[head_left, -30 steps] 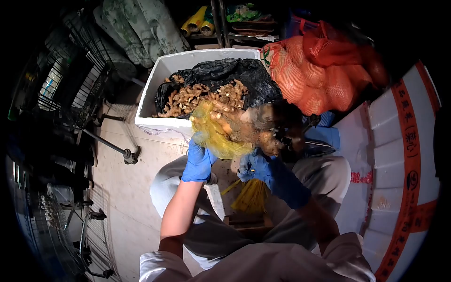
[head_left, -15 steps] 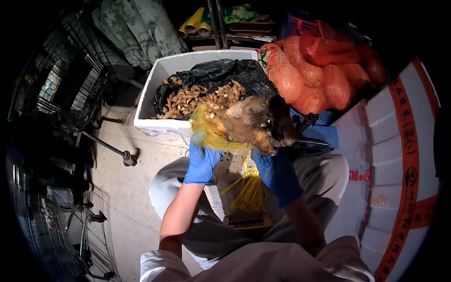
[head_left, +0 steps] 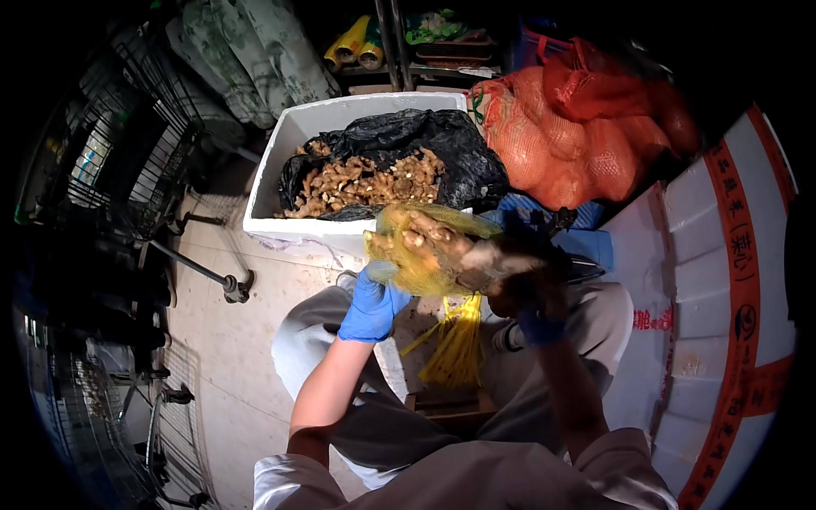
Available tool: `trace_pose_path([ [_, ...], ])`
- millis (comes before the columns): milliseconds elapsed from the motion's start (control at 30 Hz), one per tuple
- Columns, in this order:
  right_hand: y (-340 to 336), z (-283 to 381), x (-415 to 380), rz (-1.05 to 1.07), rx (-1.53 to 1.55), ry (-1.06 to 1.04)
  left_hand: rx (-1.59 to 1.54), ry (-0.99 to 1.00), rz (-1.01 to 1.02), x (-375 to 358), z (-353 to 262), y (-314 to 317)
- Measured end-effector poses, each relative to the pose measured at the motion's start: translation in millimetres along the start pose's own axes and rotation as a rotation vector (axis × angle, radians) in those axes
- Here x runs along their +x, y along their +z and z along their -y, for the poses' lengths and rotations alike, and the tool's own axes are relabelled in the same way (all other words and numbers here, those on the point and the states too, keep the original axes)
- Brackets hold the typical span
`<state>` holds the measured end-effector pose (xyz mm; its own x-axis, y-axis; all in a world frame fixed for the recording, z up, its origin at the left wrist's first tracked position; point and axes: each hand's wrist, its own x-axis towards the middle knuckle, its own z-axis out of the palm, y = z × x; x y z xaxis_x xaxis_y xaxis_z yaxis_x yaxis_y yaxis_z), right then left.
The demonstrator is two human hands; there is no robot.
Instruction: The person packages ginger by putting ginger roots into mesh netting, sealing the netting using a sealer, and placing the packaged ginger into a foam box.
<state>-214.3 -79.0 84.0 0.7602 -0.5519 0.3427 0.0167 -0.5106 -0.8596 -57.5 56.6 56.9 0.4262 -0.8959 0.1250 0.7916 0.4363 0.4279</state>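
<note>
A yellow mesh bag (head_left: 399,255) with ginger (head_left: 438,242) in it hangs over my knees, in front of the foam box. My left hand (head_left: 374,306), in a blue glove, is closed on the bag's left end. At the bag's right end the ginger is smeared by motion. My right hand (head_left: 541,323), also gloved in blue, is beside that end in dark shadow, and its fingers cannot be made out. More loose ginger (head_left: 365,183) lies on black plastic (head_left: 472,161) inside the white foam box (head_left: 293,226).
Yellow mesh bags (head_left: 455,344) hang in a bunch between my legs. Red net sacks (head_left: 561,144) are piled at the back right. A white box with red tape (head_left: 697,280) stands on the right. Wire carts (head_left: 127,161) line the left side.
The yellow bag with ginger has moved toward me and slightly right, away from the box. My right hand has moved right and down, while my left hand stays on the bag's left end.
</note>
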Motion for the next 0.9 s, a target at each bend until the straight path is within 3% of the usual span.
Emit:
trace_pose_path([
  [100,-3,4,13,0.026,0.067,-0.004,0.067,-0.091,-0.129,-6,7,3],
  [367,5,-4,66,0.162,0.635,0.131,-0.099,-0.216,0.076,-5,10,-9],
  [433,4,21,77,0.256,0.740,0.189,-0.233,-0.282,-0.199,-6,11,-1],
  [467,2,36,83,0.321,0.782,0.225,-0.175,-0.319,-0.054,-6,8,-2],
  [533,2,46,91,0.379,0.196,0.011,-0.095,-0.304,0.035,-2,11,6],
  [567,4,46,95,0.377,0.196,0.010,-0.015,-0.289,0.124,-1,10,12],
  [600,7,47,98,0.393,0.281,0.025,0.026,-0.349,0.018,-3,8,18],
  [667,8,45,102,0.411,0.365,0.040,-0.024,-0.338,0.037,-3,13,3],
  [733,6,42,105,0.262,0.402,-0.213,-0.074,-0.323,0.058,-1,11,10],
  [767,0,45,101,0.266,0.402,-0.215,-0.028,-0.269,-0.002,1,8,16],
  [833,-16,67,92,0.292,0.471,0.136,0.014,-0.214,-0.062,3,5,19],
  [900,-16,70,98,0.407,0.496,0.177,0.077,-0.197,-0.098,5,4,16],
])
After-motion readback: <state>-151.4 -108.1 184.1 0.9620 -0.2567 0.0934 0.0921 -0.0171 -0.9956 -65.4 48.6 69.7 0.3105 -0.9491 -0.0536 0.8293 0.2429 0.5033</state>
